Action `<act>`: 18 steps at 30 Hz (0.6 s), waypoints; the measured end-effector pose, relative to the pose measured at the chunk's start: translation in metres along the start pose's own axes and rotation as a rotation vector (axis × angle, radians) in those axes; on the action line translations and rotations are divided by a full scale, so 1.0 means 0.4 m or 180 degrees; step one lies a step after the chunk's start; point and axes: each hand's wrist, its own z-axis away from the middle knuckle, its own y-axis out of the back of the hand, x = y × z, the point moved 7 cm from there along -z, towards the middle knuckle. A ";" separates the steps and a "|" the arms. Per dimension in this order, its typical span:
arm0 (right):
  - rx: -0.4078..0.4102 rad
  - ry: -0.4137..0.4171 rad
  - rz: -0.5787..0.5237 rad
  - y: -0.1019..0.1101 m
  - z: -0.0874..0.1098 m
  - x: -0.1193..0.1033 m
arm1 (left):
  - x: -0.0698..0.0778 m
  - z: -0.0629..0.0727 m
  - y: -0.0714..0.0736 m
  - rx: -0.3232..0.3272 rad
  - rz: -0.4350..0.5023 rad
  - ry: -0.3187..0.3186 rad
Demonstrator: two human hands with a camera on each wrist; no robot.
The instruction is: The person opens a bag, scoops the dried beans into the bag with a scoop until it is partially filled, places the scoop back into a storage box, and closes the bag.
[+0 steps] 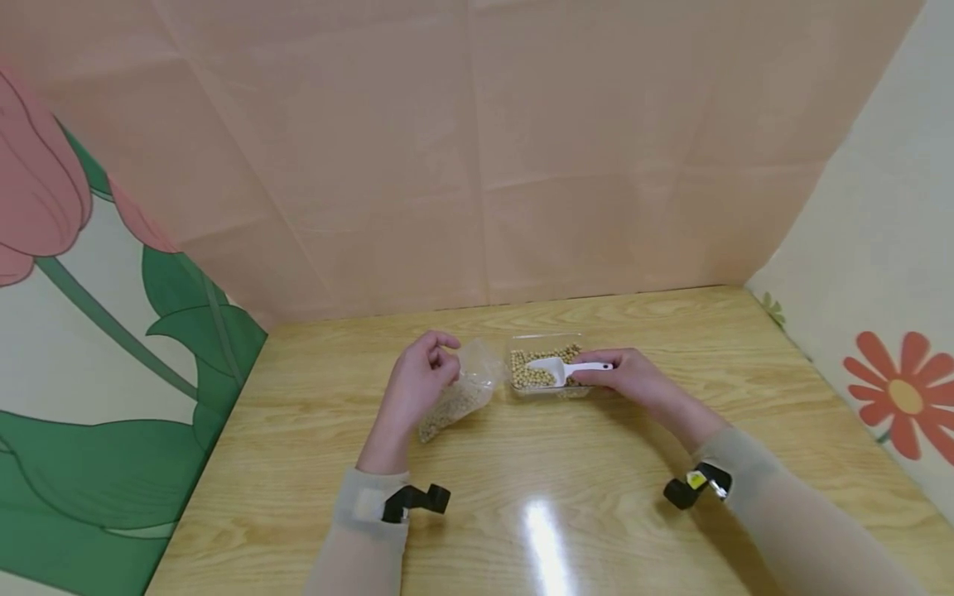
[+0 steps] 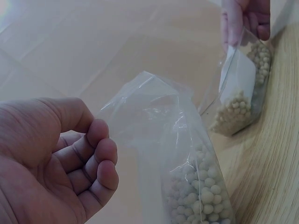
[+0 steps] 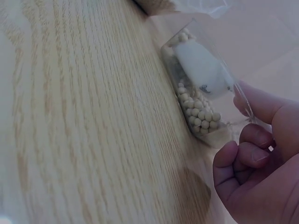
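Observation:
My left hand point(image 1: 425, 377) pinches the upper edge of a clear plastic bag point(image 2: 175, 109); its other fingers are curled. Pale round beans point(image 2: 205, 196) fill the bag's lower part. The bag stands on the table left of a clear plastic box point(image 1: 547, 392). Inside the box, a white scoop point(image 1: 550, 365) dips into more beans point(image 1: 529, 378). My right hand point(image 1: 622, 377) is at the box's right end, holding the scoop's handle between thumb and fingers. In the right wrist view, its fingers point(image 3: 254, 154) curl beside the box wall; the handle is hidden there.
The wooden table point(image 1: 298, 513) carries the bag and the box near its far side. A pinkish cloth wall point(image 1: 477, 165) rises behind it, with flower-patterned panels point(image 1: 905, 397) at both sides. Each wrist wears a small black camera mount point(image 1: 413, 501).

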 end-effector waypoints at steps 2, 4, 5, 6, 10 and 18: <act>-0.0006 -0.0007 -0.0054 0.003 0.002 0.003 | 0.001 0.000 0.000 -0.0001 -0.0005 0.0006; -0.0020 -0.0008 -0.0117 0.006 0.004 0.007 | 0.002 0.000 0.000 -0.0001 -0.0010 0.0008; -0.0030 -0.0002 -0.0160 0.006 0.006 0.009 | 0.003 0.000 0.000 -0.0001 -0.0018 0.0010; -0.0033 0.0003 -0.0196 0.006 0.007 0.011 | 0.003 0.001 0.000 0.0002 -0.0026 0.0009; -0.0024 -0.0021 -0.0321 0.010 0.013 0.021 | 0.004 0.004 -0.001 0.0004 -0.0009 0.0017; -0.0005 -0.0084 -0.0607 0.011 0.020 0.034 | 0.004 0.005 -0.002 0.0008 -0.0002 -0.0001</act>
